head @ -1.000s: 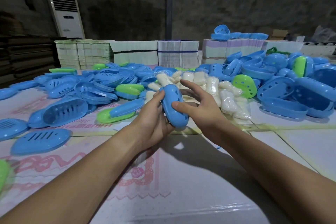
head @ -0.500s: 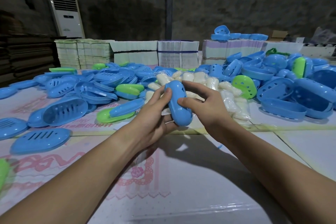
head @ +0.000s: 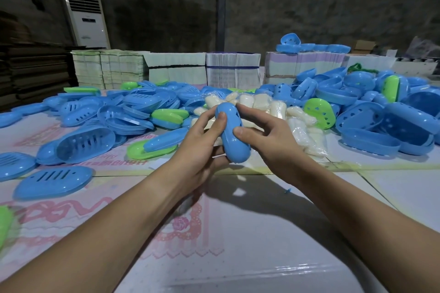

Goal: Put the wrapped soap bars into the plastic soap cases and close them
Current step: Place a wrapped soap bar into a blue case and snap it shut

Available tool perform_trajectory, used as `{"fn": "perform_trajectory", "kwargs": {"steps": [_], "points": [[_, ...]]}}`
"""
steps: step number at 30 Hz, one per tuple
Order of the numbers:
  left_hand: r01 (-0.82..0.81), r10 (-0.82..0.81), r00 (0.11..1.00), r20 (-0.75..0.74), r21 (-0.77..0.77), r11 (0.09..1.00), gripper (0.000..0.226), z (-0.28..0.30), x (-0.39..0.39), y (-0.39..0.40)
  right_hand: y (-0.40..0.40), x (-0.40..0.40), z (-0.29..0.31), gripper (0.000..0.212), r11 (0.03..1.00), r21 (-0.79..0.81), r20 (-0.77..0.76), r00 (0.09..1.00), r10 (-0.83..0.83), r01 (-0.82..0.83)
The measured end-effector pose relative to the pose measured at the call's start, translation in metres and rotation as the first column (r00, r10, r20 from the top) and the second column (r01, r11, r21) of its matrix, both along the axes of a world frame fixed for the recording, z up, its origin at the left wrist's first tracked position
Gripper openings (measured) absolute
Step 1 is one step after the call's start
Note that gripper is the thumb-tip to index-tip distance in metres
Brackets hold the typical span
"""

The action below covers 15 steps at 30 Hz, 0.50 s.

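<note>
A closed blue plastic soap case [head: 232, 135] stands on edge above the table, held between both hands. My left hand [head: 202, 147] grips its left side, thumb on the upper face and fingers underneath. My right hand [head: 266, 137] pinches its right side, thumb on the near face and fingers behind. Whatever is inside the case is hidden. Just behind my hands lies a pile of white wrapped soap bars [head: 281, 112].
Loose blue and green case halves [head: 133, 112] cover the table's left, and deeper blue trays [head: 390, 126] fill the right. Stacks of flat cartons [head: 176, 69] line the far edge. A blue lid [head: 52, 181] lies near left on the white and pink table sheet [head: 214, 233].
The case has tipped a little, its top leaning left. My left thumb has slid up onto its face and my right thumb has pressed in lower down.
</note>
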<state>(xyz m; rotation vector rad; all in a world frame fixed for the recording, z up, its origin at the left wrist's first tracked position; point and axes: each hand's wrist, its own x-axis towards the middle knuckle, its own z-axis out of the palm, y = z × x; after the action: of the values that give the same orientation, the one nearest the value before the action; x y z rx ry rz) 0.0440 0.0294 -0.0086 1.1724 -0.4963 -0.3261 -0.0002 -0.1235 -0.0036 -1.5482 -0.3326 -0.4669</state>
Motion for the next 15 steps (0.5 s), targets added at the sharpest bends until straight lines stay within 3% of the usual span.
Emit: {"fn": "perform_trajectory", "kwargs": {"steps": [6, 10, 15], "points": [[0.011, -0.011, 0.999, -0.031, -0.011, 1.0, 0.037, 0.003, 0.0, 0.001, -0.003, -0.005, -0.001, 0.055, 0.997, -0.048, -0.021, 0.998, 0.064, -0.065], [-0.075, 0.075, 0.997, 0.008, -0.067, 0.995, 0.039, 0.005, -0.006, -0.002, 0.007, -0.004, 0.0, 0.065, 0.988, -0.157, -0.003, 1.0, -0.01, 0.009], [-0.008, 0.008, 1.0, 0.016, -0.02, 1.0, 0.04, 0.005, -0.009, -0.003, 0.006, -0.006, -0.001, 0.069, 0.942, -0.278, 0.049, 0.983, -0.179, 0.186]]}}
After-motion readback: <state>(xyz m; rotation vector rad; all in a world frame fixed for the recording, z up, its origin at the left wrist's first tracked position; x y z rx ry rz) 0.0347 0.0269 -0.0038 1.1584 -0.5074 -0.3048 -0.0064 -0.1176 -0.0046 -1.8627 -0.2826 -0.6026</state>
